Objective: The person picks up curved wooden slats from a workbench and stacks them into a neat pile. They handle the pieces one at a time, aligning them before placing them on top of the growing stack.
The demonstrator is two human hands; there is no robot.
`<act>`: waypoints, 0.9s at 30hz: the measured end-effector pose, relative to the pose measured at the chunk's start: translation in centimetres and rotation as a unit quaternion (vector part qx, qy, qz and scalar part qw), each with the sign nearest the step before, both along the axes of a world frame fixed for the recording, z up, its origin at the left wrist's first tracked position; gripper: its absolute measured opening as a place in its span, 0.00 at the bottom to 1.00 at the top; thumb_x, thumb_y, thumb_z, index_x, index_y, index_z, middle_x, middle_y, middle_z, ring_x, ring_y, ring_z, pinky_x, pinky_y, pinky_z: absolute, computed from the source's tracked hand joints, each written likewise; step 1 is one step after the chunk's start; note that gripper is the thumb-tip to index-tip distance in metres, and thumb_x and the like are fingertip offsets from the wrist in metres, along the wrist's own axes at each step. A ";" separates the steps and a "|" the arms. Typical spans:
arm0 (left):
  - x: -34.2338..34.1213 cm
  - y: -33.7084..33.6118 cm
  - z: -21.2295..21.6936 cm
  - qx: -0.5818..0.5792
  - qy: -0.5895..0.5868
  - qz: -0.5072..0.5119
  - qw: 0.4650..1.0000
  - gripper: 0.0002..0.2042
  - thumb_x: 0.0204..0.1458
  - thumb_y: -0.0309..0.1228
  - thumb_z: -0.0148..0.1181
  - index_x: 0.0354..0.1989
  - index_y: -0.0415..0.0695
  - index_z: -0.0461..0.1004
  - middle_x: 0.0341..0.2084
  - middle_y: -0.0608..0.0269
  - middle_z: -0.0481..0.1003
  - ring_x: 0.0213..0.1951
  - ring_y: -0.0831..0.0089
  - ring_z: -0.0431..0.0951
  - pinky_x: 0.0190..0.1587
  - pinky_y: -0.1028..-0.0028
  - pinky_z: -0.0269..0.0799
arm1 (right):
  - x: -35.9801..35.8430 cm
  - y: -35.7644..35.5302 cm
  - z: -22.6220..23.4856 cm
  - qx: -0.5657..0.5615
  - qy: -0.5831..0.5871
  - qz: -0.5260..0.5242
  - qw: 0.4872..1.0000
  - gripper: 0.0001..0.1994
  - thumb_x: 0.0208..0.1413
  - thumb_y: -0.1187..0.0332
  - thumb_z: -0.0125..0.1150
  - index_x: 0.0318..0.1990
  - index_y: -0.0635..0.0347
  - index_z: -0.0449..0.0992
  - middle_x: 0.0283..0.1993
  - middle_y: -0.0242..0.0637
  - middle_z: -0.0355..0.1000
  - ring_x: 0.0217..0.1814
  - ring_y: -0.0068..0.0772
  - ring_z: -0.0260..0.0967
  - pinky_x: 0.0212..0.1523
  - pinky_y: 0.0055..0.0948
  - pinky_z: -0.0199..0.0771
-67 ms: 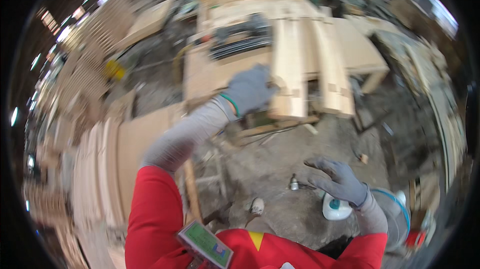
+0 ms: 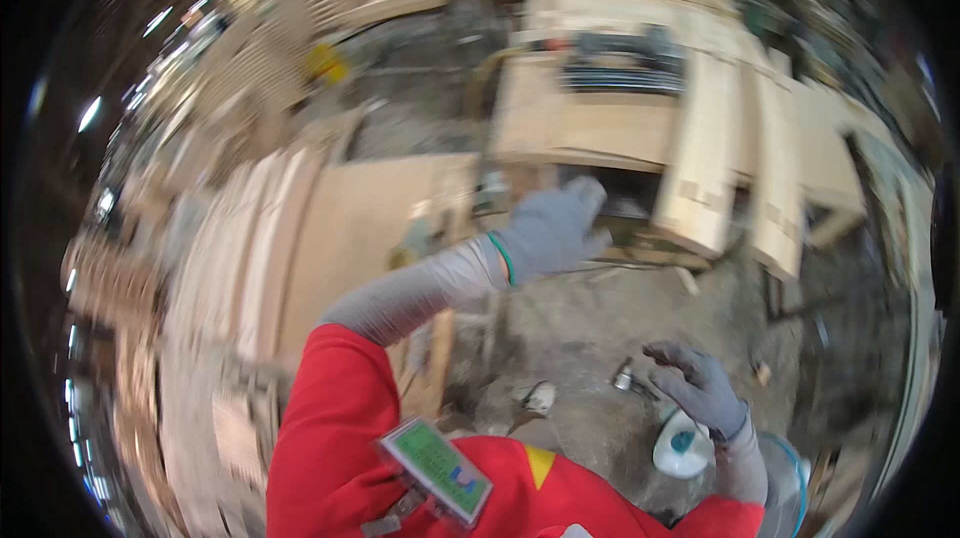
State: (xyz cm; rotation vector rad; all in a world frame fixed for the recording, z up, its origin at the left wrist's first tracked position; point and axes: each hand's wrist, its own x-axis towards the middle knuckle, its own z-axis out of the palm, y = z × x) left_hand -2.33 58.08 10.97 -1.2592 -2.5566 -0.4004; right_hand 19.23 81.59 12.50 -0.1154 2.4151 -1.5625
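Observation:
My left hand (image 2: 553, 228), in a grey glove with a green cuff edge, hovers off the near edge of the wooden workbench (image 2: 610, 123). Its fingers are spread with nothing in them. To its right, pale wooden planks (image 2: 697, 173) jut over the bench edge, apart from the hand. A black power tool (image 2: 625, 63), perhaps a nail gun, lies farther back on the bench. My gloved right hand (image 2: 700, 393) hangs low on the right, fingers apart and empty. Below it stands a white jug (image 2: 683, 450) with a teal cap.
Stacked curved wooden pieces (image 2: 235, 243) and a broad wooden panel (image 2: 355, 238) lie at the left. A small metal fitting (image 2: 624, 375) rests on the concrete floor (image 2: 570, 328). A bucket (image 2: 785, 483) with a blue rim stands at lower right. More timber fills the back.
The view has swung left, so the bench and planks sit farther right in the picture. My left hand has drawn away from the planks, toward me and left.

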 end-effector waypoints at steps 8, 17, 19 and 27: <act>22.1 -27.6 -6.7 -0.035 -0.312 0.402 0.860 0.32 0.53 0.50 0.51 0.58 0.37 0.58 0.47 0.44 0.69 0.48 0.48 0.71 0.49 0.57 0.67 | -2.4 -11.0 -4.8 -0.067 -0.128 0.136 0.980 0.10 0.54 0.71 0.57 0.41 0.67 0.77 0.30 0.38 0.74 0.32 0.21 0.68 0.35 0.22 0.68; 37.2 -42.0 -10.8 0.017 -0.468 0.586 0.661 0.39 0.47 0.54 0.55 0.60 0.35 0.55 0.47 0.37 0.68 0.47 0.45 0.72 0.51 0.59 0.67 | -3.1 -29.6 -5.3 -0.058 -0.082 0.227 0.969 0.11 0.56 0.70 0.55 0.42 0.68 0.77 0.34 0.39 0.76 0.36 0.21 0.69 0.39 0.22 0.68; 38.5 -45.6 -11.8 0.082 -0.427 0.587 0.683 0.43 0.45 0.54 0.57 0.63 0.36 0.52 0.48 0.35 0.68 0.48 0.44 0.72 0.52 0.59 0.66 | -2.6 -34.8 -5.0 -0.054 -0.067 0.236 0.968 0.12 0.56 0.70 0.56 0.44 0.69 0.75 0.37 0.41 0.76 0.39 0.23 0.70 0.40 0.23 0.69; 35.8 -61.7 -13.8 0.102 -0.223 0.595 0.766 0.54 0.36 0.52 0.68 0.67 0.38 0.40 0.63 0.33 0.45 0.64 0.40 0.48 0.63 0.56 0.51 | -2.0 -57.5 -5.4 -0.079 -0.007 0.177 0.981 0.34 0.51 0.62 0.63 0.62 0.70 0.57 0.61 0.52 0.61 0.61 0.40 0.63 0.54 0.30 0.69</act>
